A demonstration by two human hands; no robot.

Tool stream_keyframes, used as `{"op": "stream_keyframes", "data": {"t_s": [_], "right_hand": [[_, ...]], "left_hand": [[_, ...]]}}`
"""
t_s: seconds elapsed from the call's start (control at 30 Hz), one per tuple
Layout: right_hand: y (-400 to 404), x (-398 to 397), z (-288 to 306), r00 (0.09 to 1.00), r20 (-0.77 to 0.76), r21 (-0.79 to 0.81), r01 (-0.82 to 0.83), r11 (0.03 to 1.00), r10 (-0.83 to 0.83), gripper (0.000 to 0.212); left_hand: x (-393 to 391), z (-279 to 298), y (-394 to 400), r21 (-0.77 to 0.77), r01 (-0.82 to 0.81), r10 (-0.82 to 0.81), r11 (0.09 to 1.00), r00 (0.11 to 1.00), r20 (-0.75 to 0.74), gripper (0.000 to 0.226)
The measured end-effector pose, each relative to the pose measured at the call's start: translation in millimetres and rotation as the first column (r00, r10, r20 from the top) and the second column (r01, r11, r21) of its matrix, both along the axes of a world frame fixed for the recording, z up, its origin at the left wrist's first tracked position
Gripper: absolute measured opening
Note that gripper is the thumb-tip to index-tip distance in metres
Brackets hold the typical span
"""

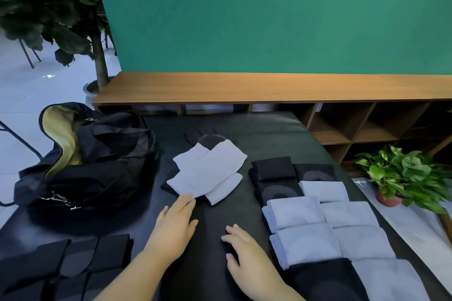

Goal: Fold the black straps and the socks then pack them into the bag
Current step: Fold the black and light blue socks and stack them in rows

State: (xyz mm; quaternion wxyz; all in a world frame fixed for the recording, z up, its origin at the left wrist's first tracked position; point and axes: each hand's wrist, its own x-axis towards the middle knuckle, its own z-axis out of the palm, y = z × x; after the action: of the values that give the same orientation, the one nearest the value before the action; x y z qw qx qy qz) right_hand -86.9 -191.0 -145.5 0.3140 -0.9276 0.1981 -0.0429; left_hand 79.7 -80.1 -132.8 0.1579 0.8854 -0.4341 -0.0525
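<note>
The black padded table point(256, 134) carried everything, its matte surface smooth and slightly glossy at the far edge. At its left corner slumped the black bag point(97, 161), soft nylon, unzipped, its tan lining showing at the mouth. Down the right side lay folded socks point(325, 225) in neat rectangular bundles, pale blue and black, touching one another in rows; folded black straps point(73, 256) sat flat at the near left. In the middle a loose heap of unfolded white socks point(208, 171) overlapped some dark ones. Folding seemed the step in hand, with packing not yet begun. The left hand point(175, 225) reached flat, fingers straight and together, tips touching the heap's near edge; the next move likely called for drawing one sock free. The right hand point(244, 254) rested on the table, fingers relaxed, slightly spread, holding nothing.
</note>
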Motion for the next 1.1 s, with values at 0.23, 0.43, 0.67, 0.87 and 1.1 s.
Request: {"op": "stream_keyframes", "data": {"t_s": [0.23,0.43,0.67,0.87,1.1], "right_hand": [[9.4,-9.9,-4.7,0.996,0.04,0.016,0.081,0.997,-0.081,0.046],[25.6,-13.2,-4.5,0.985,0.15,0.007,0.089,0.996,-0.089,0.054],[26.3,-20.2,-22.3,0.976,0.216,-0.186,0.066,0.98,-0.025,0.024],[21.5,-26.2,-22.6,0.984,0.178,-0.117,0.046,0.992,-0.024,0.023],[19.2,-49.7,-21.9,0.977,0.197,-0.077,-0.074,0.994,0.088,0.021]], "left_hand": [[-26.5,0.8,39.3,-0.099,0.194,-0.17,0.976,0.963,0.208,0.055],[-53.7,-8.7,63.2,-0.056,0.31,-0.293,0.949,0.933,0.209,0.046],[-77.8,-14.2,69.0,-0.191,0.369,-0.361,0.91,0.929,0.077,0.025],[-81.8,-1.0,61.7,-0.281,0.273,-0.332,0.92,0.925,-0.186,0.019],[-87.1,-5.1,50.2,-0.061,0.268,-0.274,0.961,0.953,-0.127,0.046]]}}
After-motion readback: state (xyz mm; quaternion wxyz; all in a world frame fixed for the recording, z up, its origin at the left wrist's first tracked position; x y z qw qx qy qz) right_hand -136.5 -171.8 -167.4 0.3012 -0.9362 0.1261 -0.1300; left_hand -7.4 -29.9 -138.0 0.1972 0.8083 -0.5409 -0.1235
